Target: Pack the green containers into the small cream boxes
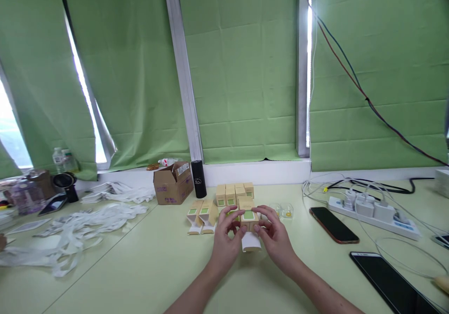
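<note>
The left hand (228, 233) and the right hand (275, 237) meet at a small tan box (249, 221) on the near side of a cluster of similar boxes. The fingers of both hands pinch this box by its sides, thumbs low and index fingers near the top edge, around a green panel (249, 215). A white flap (251, 243) juts from the box toward six o'clock, between the two wrists.

Taking the held box as the centre of the dial, two open boxes (208, 215) stand side by side at nine o'clock, just beyond the left hand. The cluster of tan boxes (230, 195) sits between eleven and twelve. Small clear containers (287, 210) with something yellow inside lie just short of three, near the right hand. Farther out on the desk (154, 272), a brown carton (171, 186) is at ten and a black cylinder (199, 179) stands upright beside it. A dark phone (334, 225) lies at three with a loaded power strip (373, 217) past it; a larger dark device (389, 283) is at four. White straps (80, 230) sprawl far off at nine.
</note>
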Available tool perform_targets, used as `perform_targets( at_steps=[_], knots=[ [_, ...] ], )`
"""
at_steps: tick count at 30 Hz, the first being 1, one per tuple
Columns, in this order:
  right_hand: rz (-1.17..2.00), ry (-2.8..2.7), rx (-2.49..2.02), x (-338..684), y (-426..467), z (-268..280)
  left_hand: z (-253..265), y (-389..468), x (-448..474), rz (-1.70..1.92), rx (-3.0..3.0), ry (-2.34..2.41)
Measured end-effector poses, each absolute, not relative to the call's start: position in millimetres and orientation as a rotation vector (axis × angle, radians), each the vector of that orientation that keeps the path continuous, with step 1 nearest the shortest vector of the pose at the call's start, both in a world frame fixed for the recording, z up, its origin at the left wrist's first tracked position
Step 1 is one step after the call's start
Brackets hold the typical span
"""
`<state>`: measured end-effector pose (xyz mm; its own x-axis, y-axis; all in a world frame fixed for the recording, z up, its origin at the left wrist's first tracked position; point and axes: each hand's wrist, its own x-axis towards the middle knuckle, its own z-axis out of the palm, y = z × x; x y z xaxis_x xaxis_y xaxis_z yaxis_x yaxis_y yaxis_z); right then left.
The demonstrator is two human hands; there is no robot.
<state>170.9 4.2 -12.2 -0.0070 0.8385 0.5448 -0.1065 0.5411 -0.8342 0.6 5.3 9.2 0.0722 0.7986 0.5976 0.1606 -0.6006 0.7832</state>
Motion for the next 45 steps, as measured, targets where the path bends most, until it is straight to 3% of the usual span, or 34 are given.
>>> perform_targets(
  at_steps=[24, 45],
  knots=[
    [0.88, -1.302, -0.688, 174.6, 7.6, -11.2, 2.4, 5.2, -6.8, 1.275, 1.986, 0.779],
    [0.941, -1.383, -0.602, 172.8, 0.2, -10.9, 5.9, 5.0, -2.2, 1.343, 1.61, 0.634]
  ],
)
